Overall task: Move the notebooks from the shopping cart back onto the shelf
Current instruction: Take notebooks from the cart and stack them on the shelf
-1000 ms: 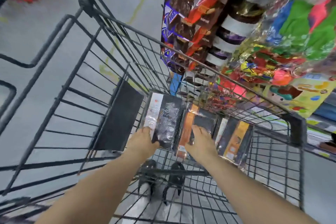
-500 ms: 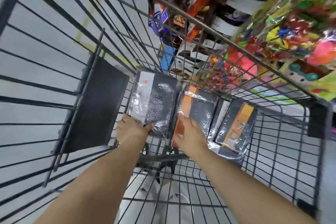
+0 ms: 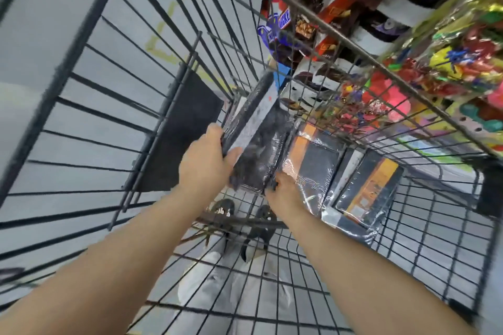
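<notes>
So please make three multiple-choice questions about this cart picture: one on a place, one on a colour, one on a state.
1. Where is the left hand?
A. on the dark notebook at the left of the row
B. on the cart rim
C. on the shelf

2. What colour is the band on the notebook by the right hand?
A. green
B. orange
C. pink

3. How does the dark notebook stand?
A. flat on the cart floor
B. tilted up, lifted at one side
C. already on the shelf

Answers: 1 A, the left grip closes on its edge. 2 B, the wrapped notebook has an orange band. 3 B, it stands tilted above the others in the cart.
</notes>
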The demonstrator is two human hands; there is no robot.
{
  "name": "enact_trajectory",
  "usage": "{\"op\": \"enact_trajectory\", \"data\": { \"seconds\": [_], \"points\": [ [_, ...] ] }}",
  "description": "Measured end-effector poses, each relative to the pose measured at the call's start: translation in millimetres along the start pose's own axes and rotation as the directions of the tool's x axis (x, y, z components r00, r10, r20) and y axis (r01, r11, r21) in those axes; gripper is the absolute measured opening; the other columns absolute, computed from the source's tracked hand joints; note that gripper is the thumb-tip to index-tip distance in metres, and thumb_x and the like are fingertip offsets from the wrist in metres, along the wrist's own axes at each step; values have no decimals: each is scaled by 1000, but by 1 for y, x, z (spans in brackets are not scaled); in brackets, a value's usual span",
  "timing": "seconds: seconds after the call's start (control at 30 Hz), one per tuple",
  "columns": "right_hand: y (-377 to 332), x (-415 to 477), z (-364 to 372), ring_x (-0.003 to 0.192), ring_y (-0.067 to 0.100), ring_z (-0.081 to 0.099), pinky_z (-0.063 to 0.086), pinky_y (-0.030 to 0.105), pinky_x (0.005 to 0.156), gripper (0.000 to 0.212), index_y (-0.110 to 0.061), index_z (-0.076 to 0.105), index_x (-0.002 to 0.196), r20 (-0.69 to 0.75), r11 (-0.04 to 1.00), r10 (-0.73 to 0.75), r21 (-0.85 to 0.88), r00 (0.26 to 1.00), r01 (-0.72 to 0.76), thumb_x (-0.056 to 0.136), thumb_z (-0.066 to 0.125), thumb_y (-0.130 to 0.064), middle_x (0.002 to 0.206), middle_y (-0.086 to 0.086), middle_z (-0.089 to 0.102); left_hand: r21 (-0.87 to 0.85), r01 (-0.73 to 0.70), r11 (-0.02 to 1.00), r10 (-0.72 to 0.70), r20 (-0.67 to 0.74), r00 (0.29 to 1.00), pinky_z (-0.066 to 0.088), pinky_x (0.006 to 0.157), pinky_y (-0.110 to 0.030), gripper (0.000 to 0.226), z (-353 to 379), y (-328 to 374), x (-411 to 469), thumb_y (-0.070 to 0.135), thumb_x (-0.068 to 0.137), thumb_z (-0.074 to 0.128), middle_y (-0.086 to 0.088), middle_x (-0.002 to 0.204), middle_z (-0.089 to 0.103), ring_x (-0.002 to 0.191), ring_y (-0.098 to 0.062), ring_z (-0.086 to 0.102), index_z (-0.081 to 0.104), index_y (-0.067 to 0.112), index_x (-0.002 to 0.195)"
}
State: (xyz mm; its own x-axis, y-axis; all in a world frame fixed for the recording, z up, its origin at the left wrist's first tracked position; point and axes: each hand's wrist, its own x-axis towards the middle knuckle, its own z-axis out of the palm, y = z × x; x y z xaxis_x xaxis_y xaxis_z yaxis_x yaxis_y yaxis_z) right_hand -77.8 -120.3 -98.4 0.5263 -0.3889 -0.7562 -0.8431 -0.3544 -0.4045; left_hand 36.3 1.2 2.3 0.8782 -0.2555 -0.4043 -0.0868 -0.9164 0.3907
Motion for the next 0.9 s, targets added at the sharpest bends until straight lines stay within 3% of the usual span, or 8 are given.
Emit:
{"op": "enact_trajectory", "data": {
  "seconds": [0.13, 0.2, 0.33, 0.47, 0.57, 0.73, 0.83, 0.9],
  "points": [
    [-20, 14, 23, 93, 25, 60, 47, 20, 71, 52, -8, 41, 139, 55, 983, 57, 171, 997, -66, 89, 53, -12, 131, 16, 53, 173, -81, 981, 96, -77, 992, 34, 56, -36, 33, -32, -4, 2, 41, 91, 58, 1, 81, 45, 73, -23, 41, 40, 16, 103],
    [-29, 23, 31, 92, 25, 59, 42, 19, 67, 48, -1, 41, 136, 29, 962, 136, 234, 990, -139, 90, 52, -8, 129, 17, 55, 210, -111, 971, 135, -102, 986, 34, 56, -36, 33, -38, -12, 1, 39, 91, 59, -1, 82, 46, 73, -23, 41, 40, 15, 102],
    [-38, 38, 38, 118, 33, 53, 46, 34, 96, 48, -1, 45, 131, 16, 876, 305, 386, 952, -288, 88, 59, -16, 131, 16, 53, 190, -115, 975, 136, -102, 985, 33, 55, -38, 33, -42, -18, 7, 36, 91, 59, -2, 82, 46, 74, -24, 43, 41, 12, 104],
    [-44, 46, 39, 116, 34, 56, 48, 37, 97, 65, 1, 51, 125, -16, 846, 391, 400, 920, -352, 78, 73, -38, 127, 15, 58, 187, -137, 973, 160, -112, 981, 35, 56, -38, 32, -45, -17, 11, 35, 91, 59, -2, 83, 47, 76, -26, 44, 40, 13, 104],
    [-54, 39, 40, 115, 36, 54, 44, 36, 94, 60, -6, 46, 128, -74, 882, 319, 387, 945, -268, 82, 68, -39, 125, 14, 56, 150, -128, 980, 144, -106, 984, 34, 57, -38, 32, -49, -15, 10, 35, 91, 59, -1, 84, 47, 76, -24, 42, 40, 13, 104],
    [-65, -10, 12, 90, 28, 55, 39, 29, 75, 22, -9, 49, 107, -203, 839, 141, 544, 969, -8, 93, 57, -23, 92, 6, 55, 22, -46, 999, 48, -119, 992, 33, 63, -35, 32, -73, -20, 2, 46, 91, 54, 2, 80, 49, 78, -29, 50, 39, 20, 99],
    [-61, -53, -24, 89, 24, 54, 38, 27, 72, 34, -6, 47, 122, -301, 906, 82, 419, 950, 54, 96, 51, -29, 93, 2, 51, -14, -11, 1000, 9, -126, 992, 36, 67, -36, 40, -96, -19, -7, 51, 92, 49, -7, 89, 58, 90, -35, 56, 46, 14, 107],
    [-52, -81, -46, 78, 24, 54, 36, 26, 57, 33, -11, 48, 120, -352, 929, 67, 363, 934, 70, 96, 51, -33, 81, -5, 54, -28, -35, 999, 31, -131, 991, 37, 66, -36, 44, -111, -15, -16, 53, 92, 46, -7, 88, 57, 90, -35, 56, 49, 12, 109]
  ]
}}
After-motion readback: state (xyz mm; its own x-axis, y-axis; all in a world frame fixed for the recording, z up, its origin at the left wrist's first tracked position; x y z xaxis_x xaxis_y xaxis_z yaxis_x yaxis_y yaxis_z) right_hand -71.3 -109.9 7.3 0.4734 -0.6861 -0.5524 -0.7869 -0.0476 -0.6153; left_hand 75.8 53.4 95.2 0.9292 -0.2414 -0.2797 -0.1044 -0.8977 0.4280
